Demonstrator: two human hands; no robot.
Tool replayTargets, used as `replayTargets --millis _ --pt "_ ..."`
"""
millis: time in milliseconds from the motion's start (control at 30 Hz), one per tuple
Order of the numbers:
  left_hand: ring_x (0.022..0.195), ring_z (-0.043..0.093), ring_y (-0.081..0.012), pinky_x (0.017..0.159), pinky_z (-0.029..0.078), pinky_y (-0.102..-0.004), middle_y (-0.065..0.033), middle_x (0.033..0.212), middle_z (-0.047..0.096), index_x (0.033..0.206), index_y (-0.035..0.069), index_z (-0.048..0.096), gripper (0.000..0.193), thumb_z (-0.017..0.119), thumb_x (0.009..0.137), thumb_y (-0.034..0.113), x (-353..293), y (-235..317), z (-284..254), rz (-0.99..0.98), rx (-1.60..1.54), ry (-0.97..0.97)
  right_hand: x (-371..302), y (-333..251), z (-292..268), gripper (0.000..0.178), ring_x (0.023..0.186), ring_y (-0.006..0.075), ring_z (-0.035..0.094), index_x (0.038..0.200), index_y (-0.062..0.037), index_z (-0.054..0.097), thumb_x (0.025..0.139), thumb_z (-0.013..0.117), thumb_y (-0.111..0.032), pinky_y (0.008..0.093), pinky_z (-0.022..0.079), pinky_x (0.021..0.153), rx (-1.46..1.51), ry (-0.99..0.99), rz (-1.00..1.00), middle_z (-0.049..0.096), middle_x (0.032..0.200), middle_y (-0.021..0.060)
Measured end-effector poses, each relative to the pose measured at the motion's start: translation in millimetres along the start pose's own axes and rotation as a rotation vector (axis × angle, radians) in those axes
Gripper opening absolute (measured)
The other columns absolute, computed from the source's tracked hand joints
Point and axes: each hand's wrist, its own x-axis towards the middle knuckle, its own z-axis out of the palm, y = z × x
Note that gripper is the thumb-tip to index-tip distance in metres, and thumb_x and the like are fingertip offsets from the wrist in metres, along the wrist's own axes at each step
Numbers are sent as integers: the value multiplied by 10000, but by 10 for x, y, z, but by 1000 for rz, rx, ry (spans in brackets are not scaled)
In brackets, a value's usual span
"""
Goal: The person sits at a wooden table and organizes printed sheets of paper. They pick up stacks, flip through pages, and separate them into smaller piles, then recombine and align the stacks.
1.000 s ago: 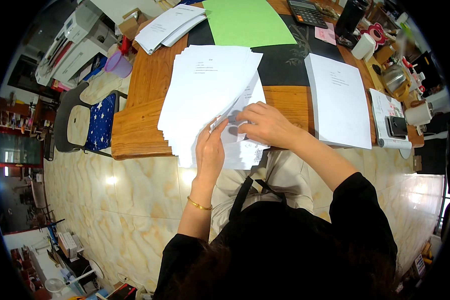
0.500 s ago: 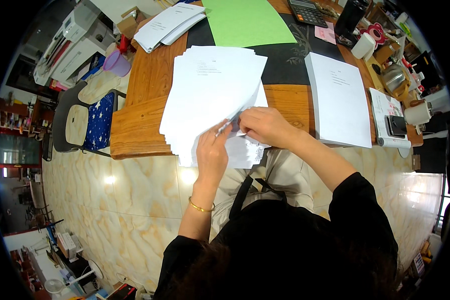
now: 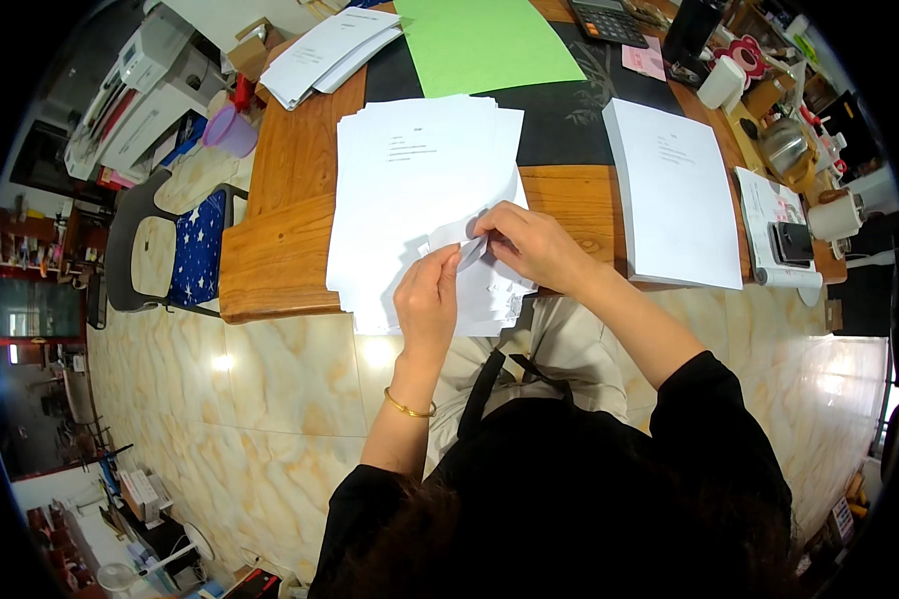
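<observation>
1. A loose stack of white, rectangular paper sheets (image 3: 385,220) lies on the brown wooden table (image 3: 278,262) in front of the person, its lower end jutting past the near edge.
2. Its sheets are unevenly aligned, the borders stepped at the left and bottom; the top page carries a few short lines of small dark print in its upper part.
3. Toward the lower right, paper is lifted and curled.
4. The bare left hand (image 3: 428,295) pinches this curl between thumb and fingers.
5. The bare right hand (image 3: 531,245), fingers bent, pinches it just beside; how many sheets are gripped, I cannot tell.
6. A neater white paper block (image 3: 677,215) lies to the right.
</observation>
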Motion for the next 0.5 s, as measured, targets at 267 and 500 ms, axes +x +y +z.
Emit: replayTargets --millis 267,500 --pt "731 648 -259 615 515 -354 -108 817 649 1066 64 720 235 675 854 -28 -5 9 77 138 131 21 -74 -15 -36 248 845 279 659 988 -45 591 782 693 47 359 555 717 -64 39 -25 578 1151 94" --pt "801 656 -288 661 540 -344 -146 935 646 1207 130 718 442 665 806 -48 148 -48 142 351 211 43 -116 66 2 208 869 255 651 927 -22 609 773 705 81 334 547 714 -52 71 -23 556 1203 106"
